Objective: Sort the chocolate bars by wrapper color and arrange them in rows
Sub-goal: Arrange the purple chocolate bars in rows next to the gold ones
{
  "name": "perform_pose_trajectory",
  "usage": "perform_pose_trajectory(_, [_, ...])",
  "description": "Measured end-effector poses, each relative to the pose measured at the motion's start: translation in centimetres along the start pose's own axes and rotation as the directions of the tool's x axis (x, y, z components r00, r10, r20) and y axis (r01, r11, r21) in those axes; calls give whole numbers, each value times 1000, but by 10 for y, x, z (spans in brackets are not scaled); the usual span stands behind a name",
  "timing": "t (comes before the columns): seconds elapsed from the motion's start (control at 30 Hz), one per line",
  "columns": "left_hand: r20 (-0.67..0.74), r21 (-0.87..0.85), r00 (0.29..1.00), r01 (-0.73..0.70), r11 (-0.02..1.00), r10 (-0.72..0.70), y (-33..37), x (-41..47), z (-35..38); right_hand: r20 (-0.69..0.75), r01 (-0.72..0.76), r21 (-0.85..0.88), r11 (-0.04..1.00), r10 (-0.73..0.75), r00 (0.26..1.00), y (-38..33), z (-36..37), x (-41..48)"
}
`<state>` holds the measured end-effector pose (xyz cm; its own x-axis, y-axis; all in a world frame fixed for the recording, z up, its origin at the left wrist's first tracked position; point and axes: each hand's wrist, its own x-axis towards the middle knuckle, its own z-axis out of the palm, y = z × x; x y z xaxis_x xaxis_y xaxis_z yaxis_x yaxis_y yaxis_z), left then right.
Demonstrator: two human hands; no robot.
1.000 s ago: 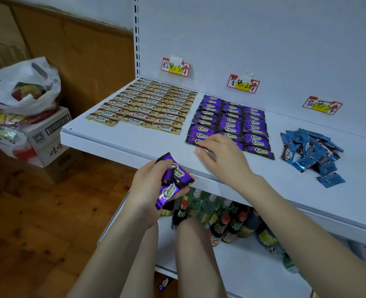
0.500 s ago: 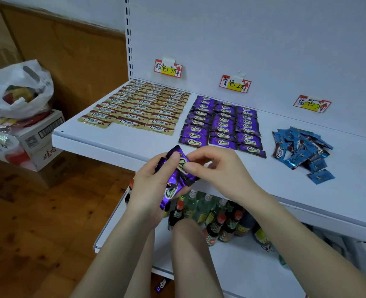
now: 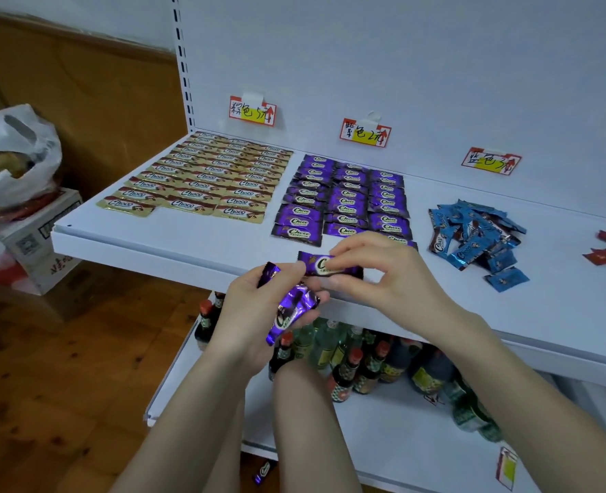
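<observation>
right hand (image 3: 376, 275) pinches one purple bar (image 3: 324, 266) over the shelf (image 3: 187, 236) front, just below the purple rows (image 3: 344, 201). left hand (image 3: 258, 311) grips a spare purple stack (image 3: 290, 307). i'd worry a careless drop lands crooked, nudging the neat front row.

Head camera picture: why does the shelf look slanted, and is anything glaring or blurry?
Head view: the wide-angle lens skews the shelf edge and leans the slotted upright; soft, even light; a glint on the purple bars in the left hand; the right hand and its purple bar show no smear; the bottles below sit in shade.
</observation>
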<state>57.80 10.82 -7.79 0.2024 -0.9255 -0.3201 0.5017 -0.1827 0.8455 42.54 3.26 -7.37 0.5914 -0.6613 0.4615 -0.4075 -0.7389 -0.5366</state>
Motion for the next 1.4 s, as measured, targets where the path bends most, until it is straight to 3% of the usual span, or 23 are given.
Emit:
perform_pose_trajectory(0.13, [-40, -135, 993, 107, 985, -114, 2, 1, 5, -39, -184, -135, 974, 180, 983, 23, -13, 5])
perform_pose_trajectory(0.27, [-55, -231, 973, 205, 951, -223, 3, -1, 5, 48, -217, -288, 933, 241, 969, 38, -11, 5])
perform_pose_trajectory(0.6, [49, -222, 986, 168, 961, -161, 1, -3, 4, 8, -252, -320, 913, 269, 963, 44, 3, 21])
perform_pose_trajectory(0.93, [17, -290, 980, 195, 937, -198, 2, -2, 3, -47, -265, -329, 906, 265, 963, 49, 11, 23])
perform_pose_trajectory(1.17, [150, -321, 979, 180, 930, -138, 4, -8, -2, -21, -198, -381, 903, 206, 978, 49, 13, 22])
perform_pose_trajectory(1.4, [123, -331, 987, 143, 933, -108, 1, -3, -2, -27, -230, -360, 904, 237, 971, 44, 12, 21])
